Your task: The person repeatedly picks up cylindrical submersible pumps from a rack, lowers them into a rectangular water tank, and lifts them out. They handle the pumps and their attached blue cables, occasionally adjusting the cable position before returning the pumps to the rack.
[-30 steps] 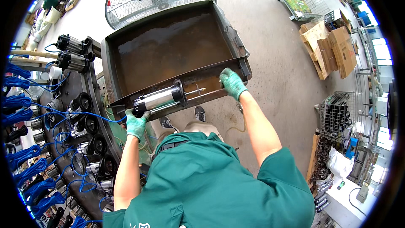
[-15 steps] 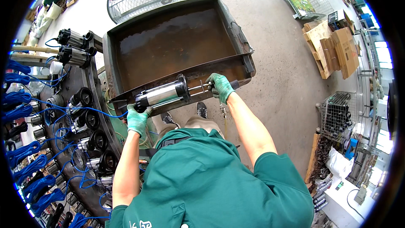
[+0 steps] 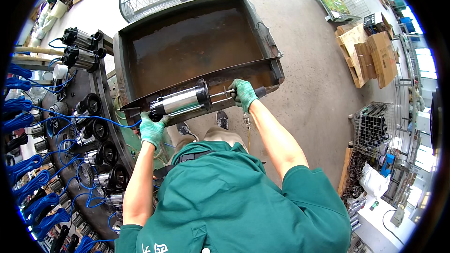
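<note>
The metal cylinder (image 3: 180, 101) lies on the near ledge of the water tank (image 3: 123, 61), between the two hands. The left hand (image 3: 152, 130) touches its black left end, with the thumb spread from the fingers; how firmly it grips, I cannot tell. The right hand (image 3: 244, 95) is just beyond the right end, its fingers closed around a dark-handled tool (image 3: 260, 92), near the tips of the thin rods (image 3: 218, 95). The long axis runs from left to right, the right end being a little farther, and the rods point right, toward the right hand. One second ago, the right hand was farther right, well apart from the rods; now it is beside their tips. The left hand has stayed at the same end.
</note>
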Demonstrator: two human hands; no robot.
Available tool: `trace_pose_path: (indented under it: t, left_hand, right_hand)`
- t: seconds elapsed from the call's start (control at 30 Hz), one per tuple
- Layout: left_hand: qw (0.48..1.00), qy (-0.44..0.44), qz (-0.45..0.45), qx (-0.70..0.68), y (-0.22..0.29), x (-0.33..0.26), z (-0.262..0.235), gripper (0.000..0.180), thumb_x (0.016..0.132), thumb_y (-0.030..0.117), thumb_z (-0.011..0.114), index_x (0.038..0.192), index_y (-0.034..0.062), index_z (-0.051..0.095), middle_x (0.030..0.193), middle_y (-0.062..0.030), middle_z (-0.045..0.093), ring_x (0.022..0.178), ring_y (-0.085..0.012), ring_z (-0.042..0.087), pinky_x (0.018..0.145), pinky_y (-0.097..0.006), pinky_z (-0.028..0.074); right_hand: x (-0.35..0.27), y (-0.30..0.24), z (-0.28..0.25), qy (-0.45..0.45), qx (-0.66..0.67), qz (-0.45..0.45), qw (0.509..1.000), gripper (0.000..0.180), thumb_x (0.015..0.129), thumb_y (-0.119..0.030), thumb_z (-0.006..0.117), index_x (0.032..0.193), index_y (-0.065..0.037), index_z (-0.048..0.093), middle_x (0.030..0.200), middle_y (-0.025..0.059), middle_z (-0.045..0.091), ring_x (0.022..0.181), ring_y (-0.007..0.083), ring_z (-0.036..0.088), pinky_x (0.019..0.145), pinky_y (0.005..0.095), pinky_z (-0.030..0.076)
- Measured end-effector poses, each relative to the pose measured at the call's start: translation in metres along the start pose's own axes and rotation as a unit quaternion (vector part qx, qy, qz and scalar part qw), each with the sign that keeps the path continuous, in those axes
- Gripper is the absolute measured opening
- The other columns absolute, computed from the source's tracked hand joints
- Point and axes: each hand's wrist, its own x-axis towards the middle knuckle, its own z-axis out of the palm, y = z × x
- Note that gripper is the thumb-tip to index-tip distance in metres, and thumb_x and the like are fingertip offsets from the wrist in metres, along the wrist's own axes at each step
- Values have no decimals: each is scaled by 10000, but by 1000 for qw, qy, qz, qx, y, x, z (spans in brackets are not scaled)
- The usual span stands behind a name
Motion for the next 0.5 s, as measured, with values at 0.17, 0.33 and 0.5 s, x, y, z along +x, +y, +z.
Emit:
trace_pose_path:
  t: [0.17, 0.33, 0.5]
  left_hand:
    - [1000, -6, 3, -20, -8, 3, 3, 615, 789, 194, 930, 1193, -37, 530, 1001, -167, 753, 869, -235, 707, 832, -362, 571]
    - [998, -21, 4, -50, -15, 6, 6, 615, 801, 186, 925, 1209, -33, 520, 1029, -148, 736, 891, -226, 678, 858, -364, 558]
    - [998, -12, 7, -57, -26, 6, 13, 650, 818, 222, 919, 1247, -24, 495, 1066, -123, 694, 945, -192, 624, 887, -337, 531]
  right_hand:
    - [2, 4, 0, 0, 1, -14, 1000, 231, 940, -223, 526, 757, -138, 638, 574, -29, 510, 393, 79, 360, 374, 265, 282]
    - [3, 7, -3, -17, 62, 2, 998, 142, 908, -236, 547, 812, -155, 613, 626, -12, 561, 384, 71, 351, 360, 252, 249]
    - [4, 4, -47, -67, -22, -139, 988, 177, 966, -102, 527, 1139, -103, 566, 819, 56, 628, 513, 121, 522, 446, 297, 448]
